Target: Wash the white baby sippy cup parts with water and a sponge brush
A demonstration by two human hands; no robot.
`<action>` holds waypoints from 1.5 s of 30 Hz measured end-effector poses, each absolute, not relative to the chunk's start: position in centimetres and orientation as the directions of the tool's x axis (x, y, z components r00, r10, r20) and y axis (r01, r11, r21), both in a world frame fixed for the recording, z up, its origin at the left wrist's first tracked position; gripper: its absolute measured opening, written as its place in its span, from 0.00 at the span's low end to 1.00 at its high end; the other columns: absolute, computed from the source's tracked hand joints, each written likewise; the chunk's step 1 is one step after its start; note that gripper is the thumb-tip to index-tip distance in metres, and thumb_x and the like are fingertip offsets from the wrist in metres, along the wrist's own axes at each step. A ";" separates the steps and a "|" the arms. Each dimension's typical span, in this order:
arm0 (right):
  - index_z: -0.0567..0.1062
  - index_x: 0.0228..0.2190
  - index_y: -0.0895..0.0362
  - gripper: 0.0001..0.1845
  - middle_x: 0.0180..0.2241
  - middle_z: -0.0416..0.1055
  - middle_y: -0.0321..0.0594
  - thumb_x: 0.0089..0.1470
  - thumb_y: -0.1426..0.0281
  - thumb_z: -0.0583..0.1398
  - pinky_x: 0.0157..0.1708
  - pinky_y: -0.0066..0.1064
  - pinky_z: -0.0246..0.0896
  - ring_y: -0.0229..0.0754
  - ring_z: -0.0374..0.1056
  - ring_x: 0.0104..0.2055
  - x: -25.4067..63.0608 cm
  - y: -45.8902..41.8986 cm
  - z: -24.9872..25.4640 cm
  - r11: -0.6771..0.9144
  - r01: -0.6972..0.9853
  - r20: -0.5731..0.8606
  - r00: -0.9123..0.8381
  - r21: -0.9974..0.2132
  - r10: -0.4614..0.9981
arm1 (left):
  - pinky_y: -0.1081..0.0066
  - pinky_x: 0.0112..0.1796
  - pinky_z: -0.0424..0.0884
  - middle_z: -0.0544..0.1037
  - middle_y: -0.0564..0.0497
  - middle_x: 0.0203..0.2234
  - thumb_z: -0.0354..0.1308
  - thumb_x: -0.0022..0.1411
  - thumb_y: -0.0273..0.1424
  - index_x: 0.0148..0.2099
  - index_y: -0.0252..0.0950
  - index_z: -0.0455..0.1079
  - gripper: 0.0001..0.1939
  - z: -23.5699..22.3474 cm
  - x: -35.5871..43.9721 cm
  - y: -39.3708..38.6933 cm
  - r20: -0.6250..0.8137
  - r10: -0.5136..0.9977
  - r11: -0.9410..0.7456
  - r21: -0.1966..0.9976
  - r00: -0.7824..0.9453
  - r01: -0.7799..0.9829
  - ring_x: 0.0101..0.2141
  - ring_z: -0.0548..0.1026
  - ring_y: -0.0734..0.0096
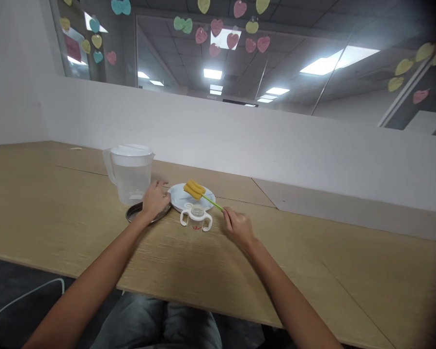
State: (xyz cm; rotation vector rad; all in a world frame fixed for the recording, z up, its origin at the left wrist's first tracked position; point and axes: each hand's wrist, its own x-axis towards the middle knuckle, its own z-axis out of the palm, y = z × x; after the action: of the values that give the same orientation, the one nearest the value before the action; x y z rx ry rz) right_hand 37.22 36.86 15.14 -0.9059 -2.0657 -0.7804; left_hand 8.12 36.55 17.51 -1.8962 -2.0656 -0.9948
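Observation:
My right hand [239, 226] is closed on the thin green handle of a bottle brush [195, 189] whose yellow sponge head lies over a white plate [181, 198]. In front of the plate stands a small clear cup with two white handles [196, 216]. My left hand [154, 198] rests with curled fingers at the left rim of the white plate, above a dark round metal dish [132, 212]. Whether the left hand grips anything is not clear.
A clear plastic jug with a white lid [129, 173] stands just left of the plate. All of it sits on a long wooden table [312, 261] against a low white partition [276, 140]. A white cable [22, 295] lies on the dark floor at lower left.

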 end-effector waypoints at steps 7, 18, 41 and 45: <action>0.72 0.26 0.61 0.22 0.15 0.65 0.35 0.63 0.68 0.44 0.20 0.25 0.39 0.29 0.56 0.16 37.6 36.9 15.5 0.500 0.838 0.847 -0.418 0.219 0.330 | 0.70 0.41 0.66 0.77 0.45 0.36 0.52 0.52 0.32 0.37 0.34 0.75 0.14 18.9 12.2 40.4 0.136 0.969 -0.238 0.316 0.204 0.918 0.38 0.72 0.64; 0.72 0.27 0.62 0.24 0.15 0.64 0.36 0.64 0.68 0.42 0.20 0.26 0.37 0.29 0.54 0.16 37.7 37.2 15.2 0.484 0.847 0.822 -0.429 0.221 0.375 | 0.75 0.26 0.59 0.72 0.50 0.23 0.58 0.47 0.33 0.28 0.29 0.71 0.10 19.8 13.8 42.4 -0.156 0.933 -0.244 0.385 0.323 0.890 0.23 0.65 0.75; 0.72 0.28 0.61 0.26 0.17 0.67 0.38 0.64 0.66 0.40 0.21 0.26 0.36 0.31 0.57 0.17 37.5 37.4 14.7 0.470 0.866 0.765 -0.417 0.170 0.491 | 0.76 0.29 0.63 0.75 0.50 0.31 0.60 0.41 0.35 0.35 0.33 0.70 0.16 18.5 12.2 43.1 0.011 0.966 -0.253 0.268 0.260 0.930 0.31 0.70 0.70; 0.72 0.28 0.61 0.26 0.16 0.66 0.39 0.64 0.66 0.40 0.21 0.26 0.35 0.31 0.57 0.17 37.5 37.4 14.8 0.459 0.874 0.756 -0.407 0.160 0.513 | 0.76 0.28 0.61 0.74 0.50 0.31 0.62 0.42 0.36 0.34 0.33 0.69 0.16 18.5 12.1 43.1 0.066 0.969 -0.245 0.288 0.236 0.926 0.31 0.70 0.70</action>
State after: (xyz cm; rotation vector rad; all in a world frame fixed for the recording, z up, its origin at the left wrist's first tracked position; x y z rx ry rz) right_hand 37.53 37.39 14.77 -1.1512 -2.0754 -0.7348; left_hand 12.13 43.07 18.53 -2.6116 -2.0307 -0.3884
